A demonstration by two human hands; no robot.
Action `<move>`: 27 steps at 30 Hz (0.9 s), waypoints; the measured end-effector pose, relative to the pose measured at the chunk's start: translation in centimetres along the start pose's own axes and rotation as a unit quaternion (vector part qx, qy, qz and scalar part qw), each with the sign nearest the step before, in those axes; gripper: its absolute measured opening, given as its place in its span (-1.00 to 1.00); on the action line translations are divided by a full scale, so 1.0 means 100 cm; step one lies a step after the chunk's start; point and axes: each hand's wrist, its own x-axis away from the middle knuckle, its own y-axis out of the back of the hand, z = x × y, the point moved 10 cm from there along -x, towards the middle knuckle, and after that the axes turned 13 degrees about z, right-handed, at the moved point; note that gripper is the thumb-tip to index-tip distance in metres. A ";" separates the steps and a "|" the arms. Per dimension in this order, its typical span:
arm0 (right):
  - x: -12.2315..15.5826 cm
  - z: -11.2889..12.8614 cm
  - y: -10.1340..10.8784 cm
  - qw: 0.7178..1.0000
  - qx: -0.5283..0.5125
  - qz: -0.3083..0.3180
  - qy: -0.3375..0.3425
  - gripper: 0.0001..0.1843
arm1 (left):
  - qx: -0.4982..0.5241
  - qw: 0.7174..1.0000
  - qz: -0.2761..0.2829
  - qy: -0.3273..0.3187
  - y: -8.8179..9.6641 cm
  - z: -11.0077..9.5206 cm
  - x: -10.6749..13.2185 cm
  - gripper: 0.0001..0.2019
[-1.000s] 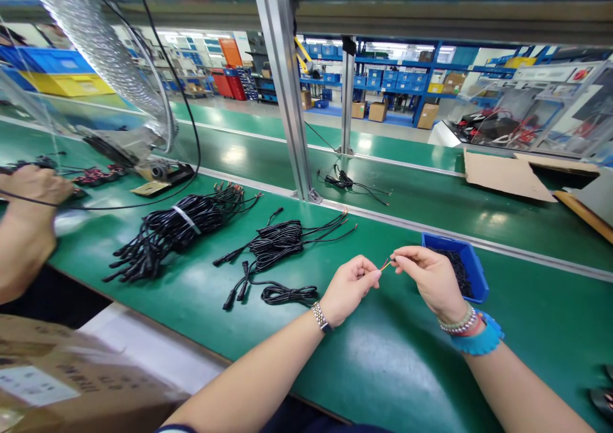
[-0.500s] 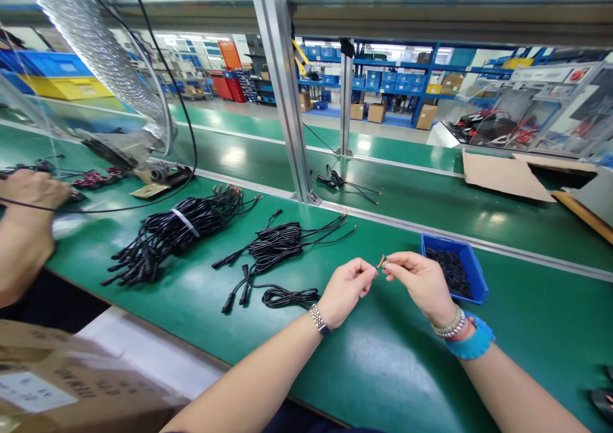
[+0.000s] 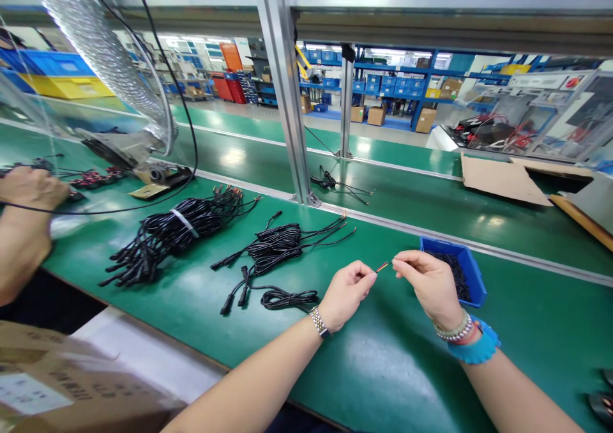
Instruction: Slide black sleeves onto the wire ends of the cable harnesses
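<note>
My left hand (image 3: pixel 348 294) is closed in a pinch on the end of a thin cable, and its short coloured wires (image 3: pixel 382 267), red and yellow among them, stick out past the fingertips. Just right of the wire tips, my right hand (image 3: pixel 428 286) has thumb and forefinger pressed together; whether they grip a wire tip or something small is too fine to make out. Beside my left wrist lies a coiled black cable (image 3: pixel 290 297) with connector plugs (image 3: pixel 234 296) at its left. Behind it rests a loose pile of black cables (image 3: pixel 275 244).
A blue bin (image 3: pixel 472 273) of small black pieces stands behind my right hand. Further left are a tied cable bundle (image 3: pixel 179 228), a duct nozzle (image 3: pixel 156 174) and another person's hand (image 3: pixel 36 190). A metal post (image 3: pixel 285 94) rises at the bench's rear rail.
My right hand has moved slightly right, away from my left fingertips, so more of the coloured wires shows straight between the hands. My left hand has stayed nearly in place.
</note>
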 end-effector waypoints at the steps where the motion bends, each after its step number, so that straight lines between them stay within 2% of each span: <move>1: 0.000 0.000 0.000 1.000 0.002 0.002 -0.002 -0.85 | -0.004 1.000 -0.001 0.000 0.000 0.000 0.000 -0.79; 13: 0.000 0.001 -0.002 1.000 0.005 0.011 -0.004 -0.81 | -0.004 1.000 0.004 0.001 0.000 0.001 0.000 -0.77; 20: -0.002 -0.007 -0.001 1.000 -0.006 0.013 -0.020 -0.78 | -0.007 1.000 0.008 0.003 0.000 0.003 0.000 -0.77; 23: -0.002 -0.010 -0.010 0.999 -0.034 0.026 -0.025 -0.78 | -0.006 1.000 0.009 0.002 -0.001 0.001 0.000 -0.77; 27: -0.002 -0.012 -0.031 0.993 -0.072 0.088 -0.032 -0.73 | -0.008 1.000 0.018 0.005 -0.004 0.001 0.001 -0.79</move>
